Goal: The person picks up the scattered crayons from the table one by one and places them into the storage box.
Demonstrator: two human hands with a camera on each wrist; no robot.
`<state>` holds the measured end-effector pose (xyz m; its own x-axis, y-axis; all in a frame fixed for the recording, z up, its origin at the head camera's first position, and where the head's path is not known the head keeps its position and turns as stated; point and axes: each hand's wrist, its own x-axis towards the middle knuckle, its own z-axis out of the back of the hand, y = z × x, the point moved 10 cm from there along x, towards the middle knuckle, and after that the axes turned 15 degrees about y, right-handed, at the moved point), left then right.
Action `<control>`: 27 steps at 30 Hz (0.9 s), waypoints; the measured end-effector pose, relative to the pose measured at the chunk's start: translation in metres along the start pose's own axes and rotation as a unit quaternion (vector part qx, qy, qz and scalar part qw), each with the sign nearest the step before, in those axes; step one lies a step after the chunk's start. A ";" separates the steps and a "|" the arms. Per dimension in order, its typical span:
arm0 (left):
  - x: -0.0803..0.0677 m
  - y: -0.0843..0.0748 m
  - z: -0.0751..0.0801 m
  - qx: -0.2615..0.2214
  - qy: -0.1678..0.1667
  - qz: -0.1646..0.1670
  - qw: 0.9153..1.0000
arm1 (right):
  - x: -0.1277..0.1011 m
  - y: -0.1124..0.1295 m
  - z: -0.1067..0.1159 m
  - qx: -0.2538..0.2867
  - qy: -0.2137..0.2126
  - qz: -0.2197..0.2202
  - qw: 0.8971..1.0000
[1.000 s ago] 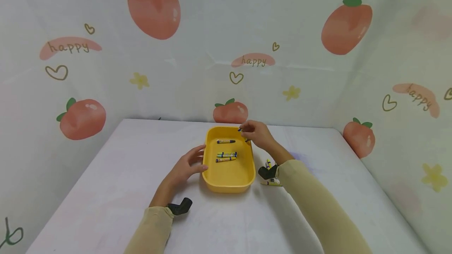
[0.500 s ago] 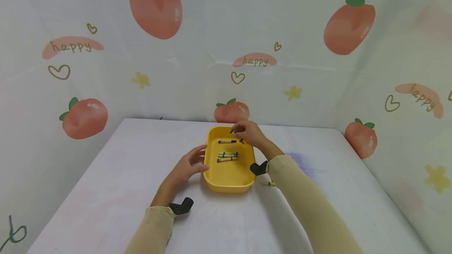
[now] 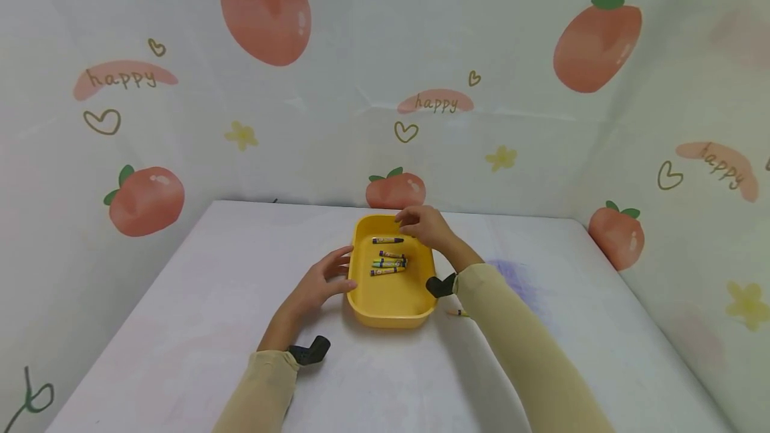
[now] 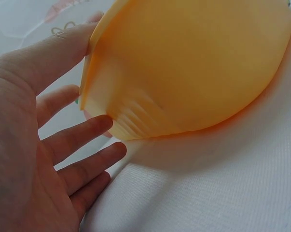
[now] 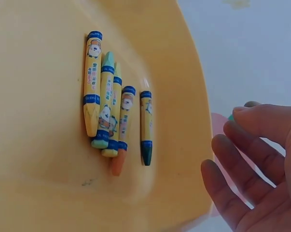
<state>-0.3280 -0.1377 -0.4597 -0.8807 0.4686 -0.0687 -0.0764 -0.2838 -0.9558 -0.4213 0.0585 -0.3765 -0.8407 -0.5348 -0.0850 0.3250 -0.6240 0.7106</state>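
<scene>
A yellow plastic tray [image 3: 388,303] sits on the table with several paper-wrapped crayons inside. In the right wrist view an orange-tipped crayon [image 5: 128,113] lies against a yellow one and a light green crayon [image 5: 105,92]; a dark green crayon [image 5: 146,121] is apart from them. Another crayon [image 5: 92,79] lies on the other side of the group. My right hand [image 3: 426,227] hovers over the tray's far right corner, fingers loosely bent, no crayon showing between them. With fingers spread, my left hand [image 4: 53,140] touches the tray's left side, thumb at the rim.
A loose crayon [image 3: 460,313] lies on the white table to the right of the tray, partly hidden by my right sleeve [image 3: 511,326]. Behind the table hangs a cloth [image 3: 337,85] printed with fruit. A purple smudge [image 3: 511,279] marks the tabletop.
My right hand has moved left over the tray and let go of a crayon, which now lies beside the others. My left hand has stayed at the tray's side.
</scene>
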 end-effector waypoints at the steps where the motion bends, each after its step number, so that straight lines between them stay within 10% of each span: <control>1: 0.000 0.000 0.000 -0.001 0.000 0.000 1.000 | -0.001 -0.001 0.001 0.001 -0.002 -0.002 1.000; 27: 0.000 -0.001 -0.001 -0.004 0.010 0.005 1.000 | -0.043 -0.049 0.029 0.075 -0.034 -0.015 0.996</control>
<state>-0.3276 -0.1369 -0.4592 -0.8715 0.4833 -0.0832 -0.0644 -0.2809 -0.9576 -0.4132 0.1286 -0.3876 -0.8782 -0.4739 -0.0642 0.2347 -0.5441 0.8055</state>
